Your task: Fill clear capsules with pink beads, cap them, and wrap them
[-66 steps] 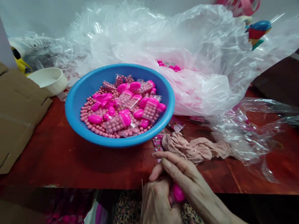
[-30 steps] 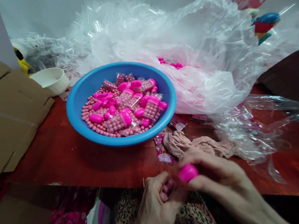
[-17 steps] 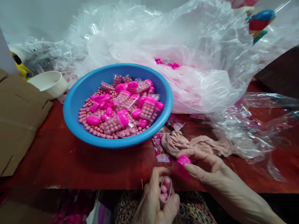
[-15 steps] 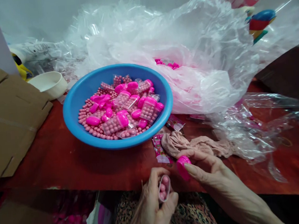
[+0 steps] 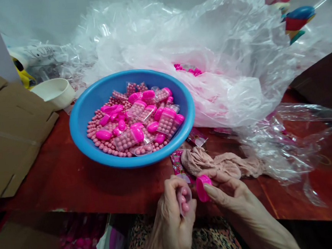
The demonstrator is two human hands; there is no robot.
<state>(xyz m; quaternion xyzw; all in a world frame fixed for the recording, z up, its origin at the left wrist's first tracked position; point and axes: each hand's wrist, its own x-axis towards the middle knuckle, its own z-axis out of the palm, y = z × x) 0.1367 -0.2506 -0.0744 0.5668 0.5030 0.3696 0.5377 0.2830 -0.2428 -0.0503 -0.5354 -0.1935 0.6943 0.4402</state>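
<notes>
Above the near edge of the desk [image 5: 72,178], the left hand [image 5: 174,225] keeps its grip closed on an upright clear tube [image 5: 184,200], and the right hand [image 5: 231,196] pinches a pink cap [image 5: 202,188] just right of it.

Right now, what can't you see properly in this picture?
Head view only.
- Clear tube: mostly wrapped by the left hand, bead count hidden.
- Pink cap: partly covered by the right hand.
- Pink pieces behind the plastic bag: too veiled to identify.
- Colourful toy: partly behind that bag.
</notes>
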